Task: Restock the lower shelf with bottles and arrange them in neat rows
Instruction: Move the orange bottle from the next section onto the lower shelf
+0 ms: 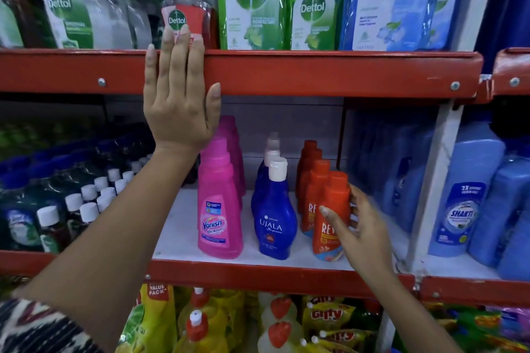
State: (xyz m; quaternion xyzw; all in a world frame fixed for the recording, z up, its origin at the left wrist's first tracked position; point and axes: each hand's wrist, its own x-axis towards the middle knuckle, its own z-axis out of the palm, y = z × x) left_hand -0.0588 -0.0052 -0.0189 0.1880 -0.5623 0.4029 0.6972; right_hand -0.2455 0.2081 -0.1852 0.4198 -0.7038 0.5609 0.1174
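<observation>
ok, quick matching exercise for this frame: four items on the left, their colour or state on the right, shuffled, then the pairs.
1. Vanish bottle
2. Ujala bottle
3. left hand
4. right hand

A. flat against the red upper shelf edge
B. blue, white cap
C. curled around the front orange bottle
D. pink

Pairs: 1-D, 2-B, 3-A, 4-C

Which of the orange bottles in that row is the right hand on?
The frontmost orange bottle, nearest the shelf edge; the right hand wraps its side, while the orange bottles behind stand untouched.
</observation>
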